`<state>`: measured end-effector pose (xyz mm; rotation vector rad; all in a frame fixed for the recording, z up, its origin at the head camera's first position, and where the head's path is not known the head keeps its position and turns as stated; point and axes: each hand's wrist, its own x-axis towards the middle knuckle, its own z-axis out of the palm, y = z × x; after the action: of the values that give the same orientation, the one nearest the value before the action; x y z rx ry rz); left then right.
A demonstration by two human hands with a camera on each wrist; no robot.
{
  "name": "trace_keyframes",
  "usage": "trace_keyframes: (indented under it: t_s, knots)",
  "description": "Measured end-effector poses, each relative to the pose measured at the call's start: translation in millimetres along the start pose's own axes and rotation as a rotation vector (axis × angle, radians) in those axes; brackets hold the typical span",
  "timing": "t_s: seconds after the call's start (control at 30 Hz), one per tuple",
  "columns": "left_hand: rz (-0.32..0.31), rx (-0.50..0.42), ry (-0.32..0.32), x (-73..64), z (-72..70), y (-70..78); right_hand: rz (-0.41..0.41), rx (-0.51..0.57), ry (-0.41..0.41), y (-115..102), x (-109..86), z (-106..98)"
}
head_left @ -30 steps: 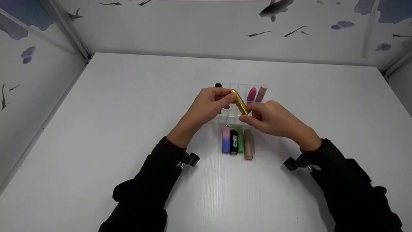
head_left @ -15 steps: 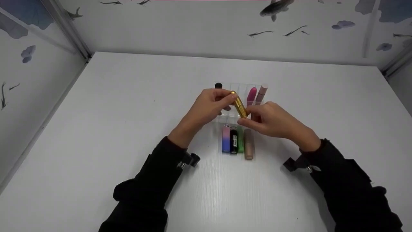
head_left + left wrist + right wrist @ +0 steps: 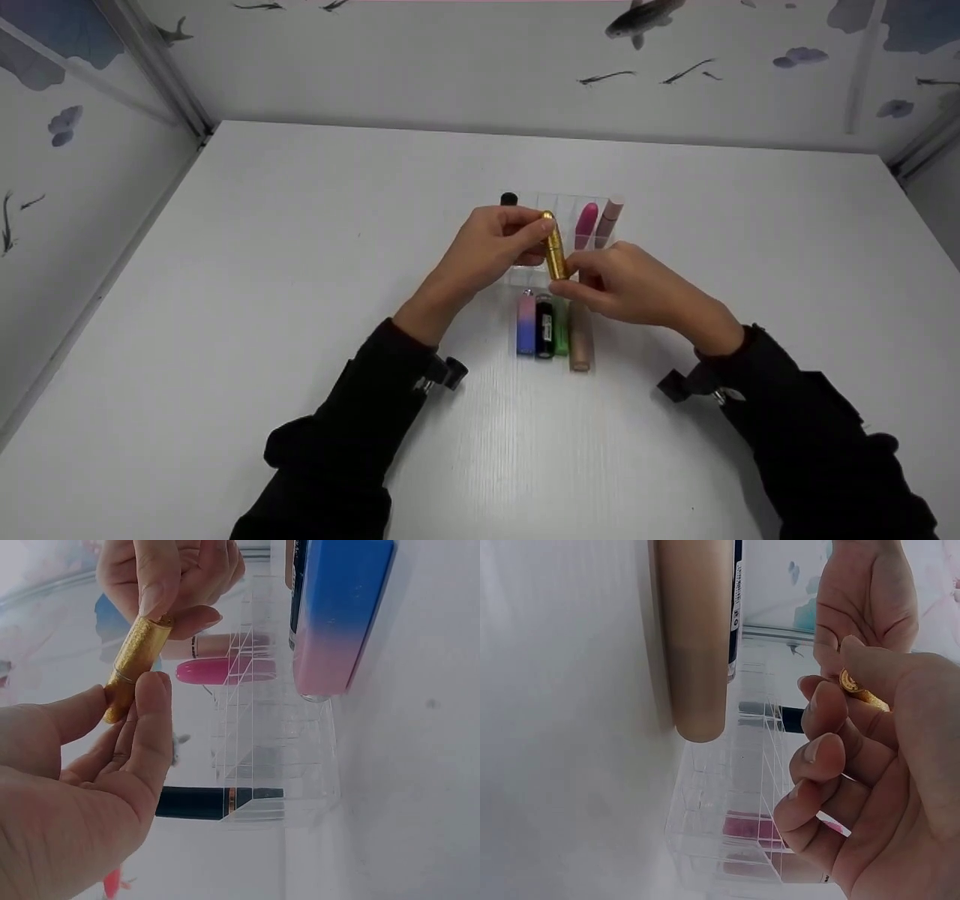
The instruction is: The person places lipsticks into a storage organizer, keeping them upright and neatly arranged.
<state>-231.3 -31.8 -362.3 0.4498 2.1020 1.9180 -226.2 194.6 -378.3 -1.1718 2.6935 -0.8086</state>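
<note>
A shiny gold lipstick tube [image 3: 555, 255] is held above a clear divided organizer [image 3: 529, 279]. My left hand [image 3: 495, 244] pinches its rounded upper end between thumb and fingers. At the lower end, the thumb and forefinger of my right hand [image 3: 622, 285] pinch the base. In the left wrist view the gold tube [image 3: 135, 660] spans both hands, with a thin seam round its middle. The right wrist view shows the tube's round base [image 3: 849, 680] by my right thumb, the rest mostly hidden by fingers.
In the organizer stand a black tube [image 3: 509, 199], a magenta tube [image 3: 586, 221] and a pale pink tube [image 3: 611, 214]. Before it lie a pink-and-blue tube [image 3: 526, 330], a black labelled tube [image 3: 545, 334], a green tube [image 3: 561, 337] and a beige tube [image 3: 580, 345].
The gold lipstick tube has turned from a slant to nearly upright. My right hand has moved slightly left and nearer the body with its lower end; my left hand has barely moved.
</note>
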Motion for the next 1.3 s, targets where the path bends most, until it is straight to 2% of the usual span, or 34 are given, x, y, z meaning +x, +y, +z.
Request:
trace_keyframes:
  t_s: [0.23, 0.77, 1.1, 1.3]
  knots:
    - [0.011, -0.076, 0.001, -1.6, 0.1, 0.9, -0.054, 0.010, 0.004, 0.0, -0.3, 1.8]
    - [0.001, -0.052, 0.007, -1.0, 1.7, 0.0, -0.040, 0.022, -0.054, -4.8, -1.1, 0.1]
    - [0.012, -0.047, 0.001, -0.7, 1.7, -1.9, -0.090, 0.045, -0.072, -4.5, -0.4, 1.6]
    - [0.011, -0.018, 0.002, -0.4, 2.8, -1.8, -0.074, 0.061, -0.085, -4.6, -1.4, 2.0]
